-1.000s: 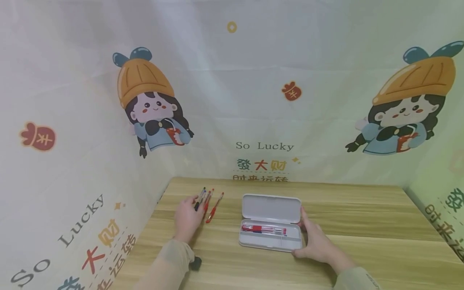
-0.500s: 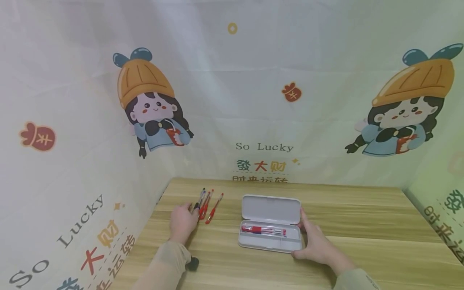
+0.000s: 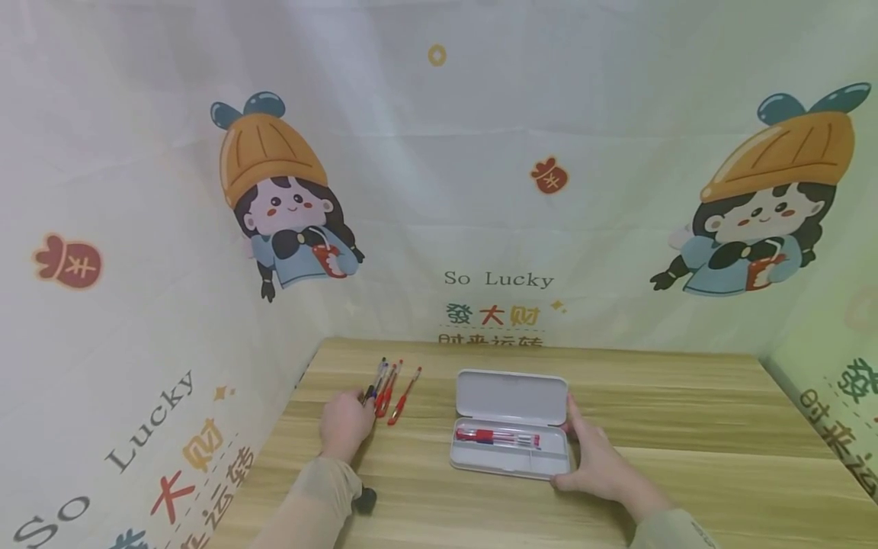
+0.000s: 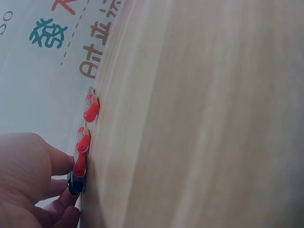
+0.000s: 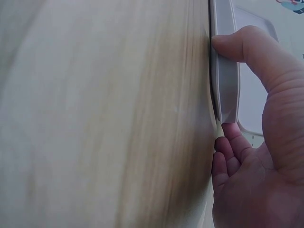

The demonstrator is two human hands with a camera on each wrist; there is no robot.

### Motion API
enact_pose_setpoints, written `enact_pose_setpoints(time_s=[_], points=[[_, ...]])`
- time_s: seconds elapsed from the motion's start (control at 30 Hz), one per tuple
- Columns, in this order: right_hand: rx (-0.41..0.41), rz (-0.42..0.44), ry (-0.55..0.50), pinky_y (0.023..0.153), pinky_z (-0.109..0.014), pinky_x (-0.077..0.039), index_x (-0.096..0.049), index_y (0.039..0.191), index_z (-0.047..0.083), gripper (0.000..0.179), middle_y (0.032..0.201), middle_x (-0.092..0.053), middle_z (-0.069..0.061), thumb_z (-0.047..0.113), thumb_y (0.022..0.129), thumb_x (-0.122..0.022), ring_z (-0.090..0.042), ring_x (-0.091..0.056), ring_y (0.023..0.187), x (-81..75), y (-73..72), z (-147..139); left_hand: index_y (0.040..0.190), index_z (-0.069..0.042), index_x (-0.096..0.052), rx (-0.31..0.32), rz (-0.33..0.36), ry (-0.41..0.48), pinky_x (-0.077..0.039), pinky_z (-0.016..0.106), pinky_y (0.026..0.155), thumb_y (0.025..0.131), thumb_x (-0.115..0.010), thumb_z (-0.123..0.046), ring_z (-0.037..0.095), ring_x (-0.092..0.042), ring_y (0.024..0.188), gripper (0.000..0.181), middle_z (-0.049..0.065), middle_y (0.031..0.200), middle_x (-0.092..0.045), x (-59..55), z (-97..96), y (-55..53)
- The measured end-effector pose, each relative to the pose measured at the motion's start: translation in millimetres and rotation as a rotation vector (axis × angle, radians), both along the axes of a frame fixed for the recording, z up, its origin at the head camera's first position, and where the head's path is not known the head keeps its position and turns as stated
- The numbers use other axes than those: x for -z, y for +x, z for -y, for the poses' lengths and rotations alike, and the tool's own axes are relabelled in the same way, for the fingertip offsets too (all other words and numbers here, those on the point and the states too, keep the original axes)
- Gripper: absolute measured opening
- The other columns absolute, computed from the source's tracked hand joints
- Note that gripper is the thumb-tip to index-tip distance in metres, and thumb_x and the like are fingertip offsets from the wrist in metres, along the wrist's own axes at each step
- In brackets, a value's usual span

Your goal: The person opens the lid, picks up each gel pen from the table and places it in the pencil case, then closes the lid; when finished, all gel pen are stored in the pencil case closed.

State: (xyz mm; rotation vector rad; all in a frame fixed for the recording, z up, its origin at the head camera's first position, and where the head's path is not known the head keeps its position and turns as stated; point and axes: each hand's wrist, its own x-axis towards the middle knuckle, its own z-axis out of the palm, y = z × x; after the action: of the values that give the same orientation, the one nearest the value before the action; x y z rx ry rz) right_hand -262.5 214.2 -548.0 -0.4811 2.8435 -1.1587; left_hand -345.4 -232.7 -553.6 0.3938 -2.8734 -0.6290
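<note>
My left hand (image 3: 346, 425) is low over the table at left, its fingertips pinching a black pen (image 3: 368, 396) at the near end of a small group of pens. Beside that pen lie a blue pen (image 3: 381, 374) and red pens (image 3: 387, 390); another red pen (image 3: 405, 398) is slightly apart to the right. In the left wrist view, fingers curl around the dark pen end (image 4: 75, 186). A white pencil case (image 3: 511, 398) stands open at centre, with red pens (image 3: 490, 436) in its back compartment. My right hand (image 3: 600, 460) grips the case's right end, thumb at the front, fingers behind.
The wood-grain table (image 3: 658, 412) ends at a pale cloth backdrop (image 3: 411, 191) with cartoon prints, at the back and both sides. A small dark object (image 3: 366, 500) sits at the left wrist.
My left hand has drawn back slightly to the left and nearer, uncovering more of the pens. The right hand and the pencil case have stayed put.
</note>
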Motion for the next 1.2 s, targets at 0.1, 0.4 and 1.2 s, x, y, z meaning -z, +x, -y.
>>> enact_pose_setpoints(time_s=[0.1, 0.4, 1.2], points=[[0.002, -0.005, 0.004, 0.125, -0.076, -0.035, -0.001, 0.173, -0.007, 0.154, 0.146, -0.066, -0.021, 0.030, 0.062, -0.102, -0.048, -0.049, 0.143, 0.8, -0.5, 0, 0.136, -0.002, -0.074, -0.009, 0.006, 0.009, -0.063, 0.060, 0.086, 0.105, -0.068, -0.029, 0.049, -0.075, 0.115, 0.042, 0.026, 0.133, -0.076, 0.6, 0.1, -0.2], [0.005, 0.013, -0.004, 0.125, -0.077, -0.033, 0.000, 0.173, -0.006, 0.154, 0.148, -0.065, -0.022, 0.028, 0.062, -0.102, -0.050, -0.047, 0.145, 1.1, -0.1, 1, 0.126, -0.009, -0.081, -0.019, 0.003, 0.045, -0.058, 0.050, 0.071, 0.105, -0.068, -0.032, 0.040, -0.078, 0.101, 0.033, 0.018, 0.122, -0.082, 2.4, 2.5, -1.8], [0.004, -0.004, 0.002, 0.126, -0.077, -0.032, -0.001, 0.172, -0.008, 0.156, 0.148, -0.066, -0.022, 0.029, 0.061, -0.103, -0.050, -0.048, 0.145, 2.7, -2.9, 0, 0.123, -0.008, -0.083, 0.134, -0.195, 0.101, -0.037, 0.029, 0.050, 0.102, -0.074, -0.026, 0.016, -0.056, 0.059, 0.029, 0.013, 0.105, -0.085, -21.6, -41.2, 12.6]])
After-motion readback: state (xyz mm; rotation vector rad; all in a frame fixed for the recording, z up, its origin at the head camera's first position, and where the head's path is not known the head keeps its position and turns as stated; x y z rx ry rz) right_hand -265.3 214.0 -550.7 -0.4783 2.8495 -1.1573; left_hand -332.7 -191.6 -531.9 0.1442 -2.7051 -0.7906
